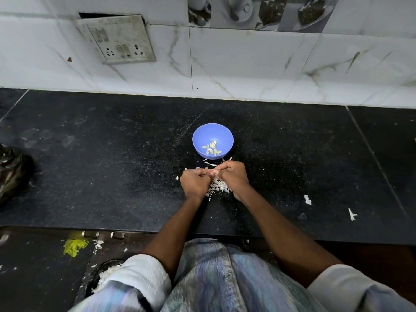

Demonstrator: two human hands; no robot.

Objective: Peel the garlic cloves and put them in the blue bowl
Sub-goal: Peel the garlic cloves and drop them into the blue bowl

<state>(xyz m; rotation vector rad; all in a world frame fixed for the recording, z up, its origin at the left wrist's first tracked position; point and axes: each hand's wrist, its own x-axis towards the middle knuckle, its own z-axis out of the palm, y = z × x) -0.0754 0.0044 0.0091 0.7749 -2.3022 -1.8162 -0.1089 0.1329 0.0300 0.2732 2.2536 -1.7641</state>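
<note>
- Black stone counter (112, 165) under my hands, with the blue bowl (212, 140) just beyond my knuckles, well inside reach.
- In the bowl lie a few peeled cloves (211, 148), pale yellow, gathered toward its near side.
- My left hand (195, 183) and right hand (233, 176) meet fingertip to fingertip, both with fingers curled in tight; between them a small pale bit shows, which I take to be the clove (213, 174) I am working on, pinched from both sides.
- How much skin it still wears I cannot tell; it is too small and mostly covered by my fingers.
- Below and between my hands sits a heap of white skins (217, 186), with stray scraps to the right on the counter.
- Step in hand, as I judge it: stripping the skin off this clove, partway through the batch.
- Next move calls for pulling the last skin free, letting it fall on the heap, then a short reach forward to drop the bare clove over the bowl's near rim.
- Whether unpeeled cloves remain under the heap, I cannot see.
</note>
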